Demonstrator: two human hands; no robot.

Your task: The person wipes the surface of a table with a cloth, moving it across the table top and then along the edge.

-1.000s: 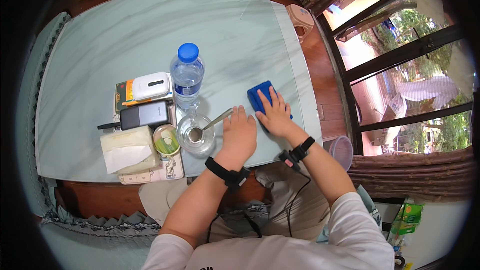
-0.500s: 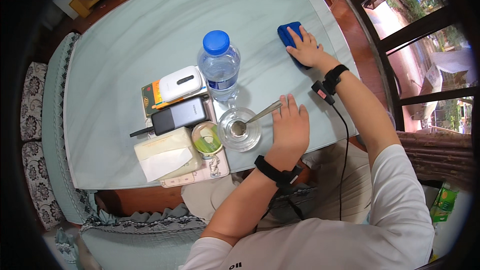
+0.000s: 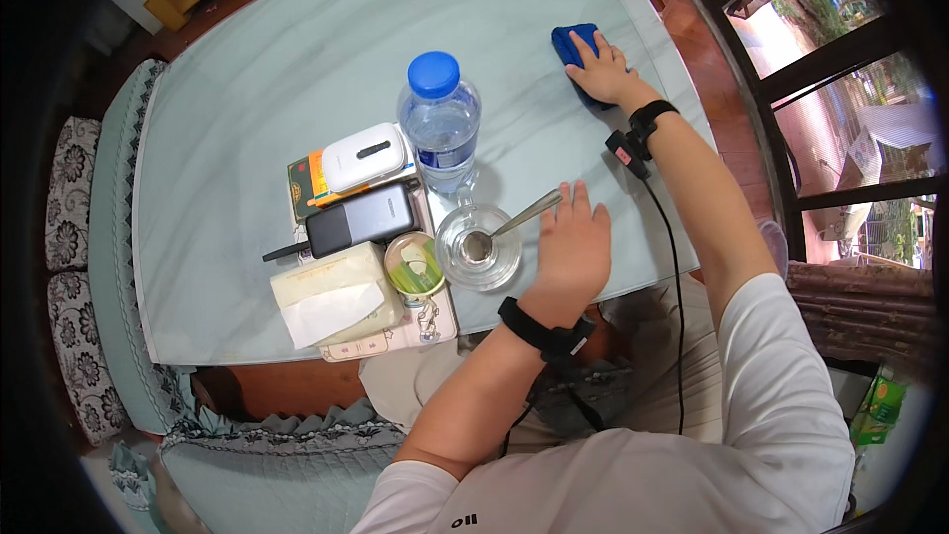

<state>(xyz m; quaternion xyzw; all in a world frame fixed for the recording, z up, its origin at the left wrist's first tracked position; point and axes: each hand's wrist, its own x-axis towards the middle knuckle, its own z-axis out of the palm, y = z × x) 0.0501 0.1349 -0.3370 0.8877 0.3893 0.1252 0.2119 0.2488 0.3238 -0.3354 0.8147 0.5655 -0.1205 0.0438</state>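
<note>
Flat on a folded blue cloth (image 3: 569,37) lies my right hand (image 3: 605,74), fingers stretched out, pressing the cloth to the tabletop at the far right. My left hand (image 3: 573,255) rests palm down near the table's front edge, fingers extended and holding nothing. Just left of it stands a clear glass cup (image 3: 453,259) with a metal spoon (image 3: 529,212) leaning in it, the handle's end close to my left fingertips. Behind the cup, a clear water bottle (image 3: 441,129) with a blue cap stands upright.
Left of the cup sit a round green-and-white lidded tub (image 3: 413,265), a tissue pack (image 3: 331,299), a grey-black power bank (image 3: 362,220) and a white device (image 3: 364,158) on an orange-green box (image 3: 304,188). A black cable (image 3: 674,267) hangs from my right wrist's module. Table (image 3: 287,69) has a marbled top.
My right hand and the blue cloth have slid a little farther away across the table. My left hand stays in place; the whole view has shifted slightly.
</note>
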